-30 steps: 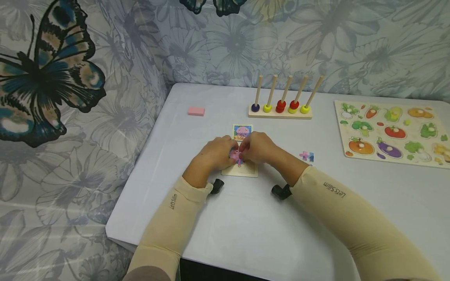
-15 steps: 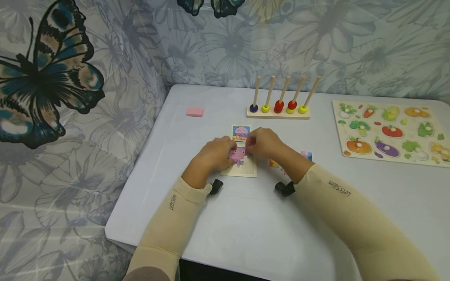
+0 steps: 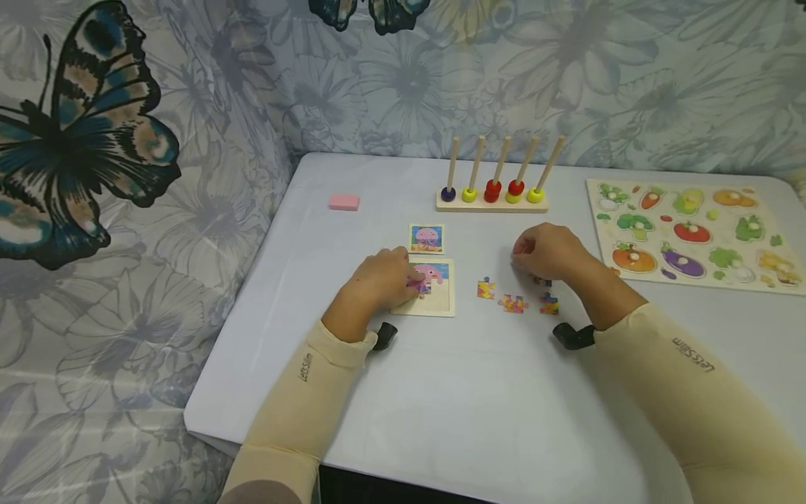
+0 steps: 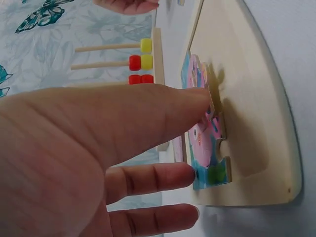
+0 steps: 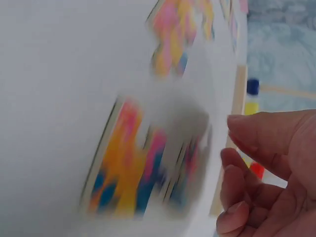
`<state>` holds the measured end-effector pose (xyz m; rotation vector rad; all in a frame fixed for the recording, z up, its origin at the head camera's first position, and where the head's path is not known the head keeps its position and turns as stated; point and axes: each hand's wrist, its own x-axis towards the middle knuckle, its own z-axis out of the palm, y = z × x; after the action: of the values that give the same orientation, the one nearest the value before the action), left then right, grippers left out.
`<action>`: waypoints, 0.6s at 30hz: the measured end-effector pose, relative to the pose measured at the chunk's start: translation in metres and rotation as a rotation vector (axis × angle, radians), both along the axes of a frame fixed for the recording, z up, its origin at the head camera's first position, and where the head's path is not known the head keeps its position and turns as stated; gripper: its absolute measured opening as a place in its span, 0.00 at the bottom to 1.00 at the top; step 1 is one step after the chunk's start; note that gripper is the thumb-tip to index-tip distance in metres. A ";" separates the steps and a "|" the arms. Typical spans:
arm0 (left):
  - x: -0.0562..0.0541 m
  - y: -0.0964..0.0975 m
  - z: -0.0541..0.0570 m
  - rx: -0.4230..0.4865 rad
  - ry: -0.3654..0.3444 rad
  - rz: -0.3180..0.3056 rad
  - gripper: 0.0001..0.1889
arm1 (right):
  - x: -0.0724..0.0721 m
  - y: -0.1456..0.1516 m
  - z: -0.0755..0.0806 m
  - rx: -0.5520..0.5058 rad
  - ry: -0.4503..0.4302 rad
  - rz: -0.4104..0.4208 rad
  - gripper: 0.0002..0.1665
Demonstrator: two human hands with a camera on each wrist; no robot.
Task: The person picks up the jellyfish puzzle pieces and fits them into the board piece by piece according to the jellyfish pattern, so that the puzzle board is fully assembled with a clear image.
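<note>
A small wooden puzzle tray (image 3: 443, 304) lies on the table, its upper part filled with pink and blue jigsaw pieces (image 4: 202, 145). My left hand (image 3: 385, 276) lies over the tray's left side; its thumb (image 4: 182, 106) touches the pieces while two other fingers extend straight. The index finger is hidden behind the thumb in the left wrist view. My right hand (image 3: 550, 250) hovers above loose jigsaw pieces (image 3: 513, 304), fingers loosely bent and holding nothing. An orange, pink and blue piece (image 5: 123, 168) lies below it, blurred.
A small picture card (image 3: 426, 239) lies just behind the tray. Farther back stand a peg rack (image 3: 491, 206) with coloured beads and a pink block (image 3: 343, 202). A vegetable peg puzzle board (image 3: 693, 234) lies at the right. Patterned cloth hangs behind the table.
My right hand has left the tray and moved right to the loose pieces, uncovering the tray's right side, where a blue part now shows. My left hand stays on the tray.
</note>
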<state>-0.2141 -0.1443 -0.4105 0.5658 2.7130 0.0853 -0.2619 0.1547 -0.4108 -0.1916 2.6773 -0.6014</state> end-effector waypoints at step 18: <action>0.002 0.007 -0.003 0.000 0.135 -0.034 0.16 | 0.011 0.045 -0.005 0.037 -0.146 -0.002 0.18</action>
<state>-0.2116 -0.1370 -0.4133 0.6384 2.8322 0.0398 -0.2510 0.1995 -0.4163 -0.1300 2.5460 -0.5443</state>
